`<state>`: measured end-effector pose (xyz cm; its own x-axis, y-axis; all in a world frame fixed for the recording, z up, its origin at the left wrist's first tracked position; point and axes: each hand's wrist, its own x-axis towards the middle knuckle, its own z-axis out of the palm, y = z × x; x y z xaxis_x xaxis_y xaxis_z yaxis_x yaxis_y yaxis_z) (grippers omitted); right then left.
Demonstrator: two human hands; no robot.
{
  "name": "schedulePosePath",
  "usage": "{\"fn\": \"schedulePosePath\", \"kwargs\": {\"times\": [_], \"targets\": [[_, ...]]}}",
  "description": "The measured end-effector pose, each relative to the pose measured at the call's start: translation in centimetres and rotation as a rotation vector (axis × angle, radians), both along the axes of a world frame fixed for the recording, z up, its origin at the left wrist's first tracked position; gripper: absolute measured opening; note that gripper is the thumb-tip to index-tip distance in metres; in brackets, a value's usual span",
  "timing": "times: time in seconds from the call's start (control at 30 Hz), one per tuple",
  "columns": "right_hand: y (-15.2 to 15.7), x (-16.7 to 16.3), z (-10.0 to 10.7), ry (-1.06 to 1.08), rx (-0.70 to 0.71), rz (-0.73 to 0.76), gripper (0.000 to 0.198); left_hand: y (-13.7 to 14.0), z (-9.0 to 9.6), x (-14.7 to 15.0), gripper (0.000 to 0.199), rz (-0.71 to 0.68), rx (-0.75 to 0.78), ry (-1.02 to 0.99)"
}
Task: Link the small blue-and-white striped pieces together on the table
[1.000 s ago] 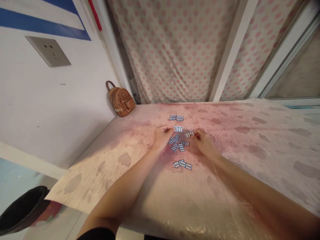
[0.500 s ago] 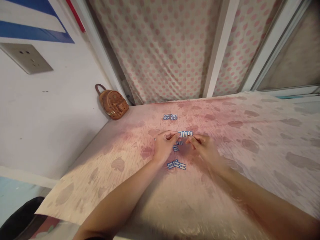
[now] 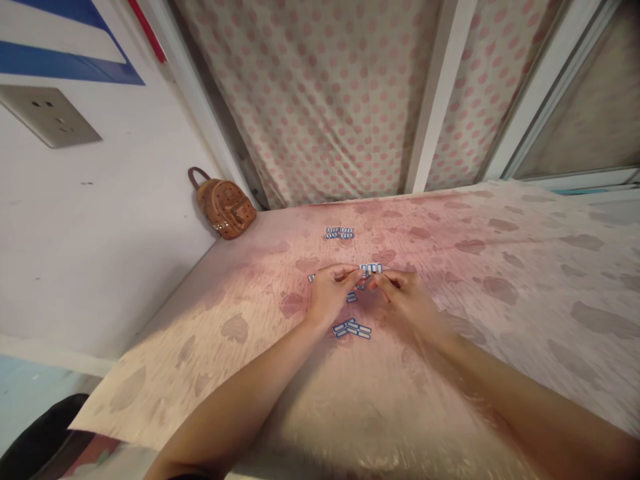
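Small white tiles with blue edges lie on a table (image 3: pixel 500 287) covered in pink leaf-print plastic. My left hand (image 3: pixel 330 293) and my right hand (image 3: pixel 407 297) rest side by side at mid-table, fingertips pinched on a short row of tiles (image 3: pixel 373 269) between them. Loose tiles are partly hidden under both hands. A small cluster of tiles (image 3: pixel 353 329) lies just in front of my wrists. Another little group of tiles (image 3: pixel 340 233) sits farther back.
A small brown backpack (image 3: pixel 223 205) leans in the back left corner against the white wall. A dotted curtain (image 3: pixel 325 100) hangs behind the table. A wall socket (image 3: pixel 47 115) is at upper left. A dark bin (image 3: pixel 35 447) stands on the floor at lower left.
My hands moved together onto the scattered tiles, covering most of them. The row of tiles between my fingertips grew longer, and my right hand closed in on it. The view shifted slightly.
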<state>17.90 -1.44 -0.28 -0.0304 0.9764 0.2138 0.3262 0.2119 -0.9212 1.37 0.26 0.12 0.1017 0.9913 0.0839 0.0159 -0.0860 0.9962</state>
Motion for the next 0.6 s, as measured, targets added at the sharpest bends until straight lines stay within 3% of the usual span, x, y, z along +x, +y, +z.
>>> {"fn": "schedulePosePath", "kwargs": {"times": [0.2,0.3,0.37,0.6], "targets": [[0.4,0.3,-1.0,-0.06,0.046,0.017,0.04,0.2,0.0,0.0,0.014,0.033,0.013,-0.027],[1.0,0.5,-2.1,-0.141,0.097,0.011,0.023,1.0,0.0,-0.7,0.014,0.122,0.029,-0.087],[1.5,0.4,-2.9,-0.234,0.137,-0.007,0.012,1.8,-0.1,-1.4,0.015,0.163,0.03,-0.11],[2.5,-0.5,-3.6,-0.595,0.229,-0.013,0.006,2.9,-0.2,-2.5,0.015,0.199,0.021,-0.13]]}}
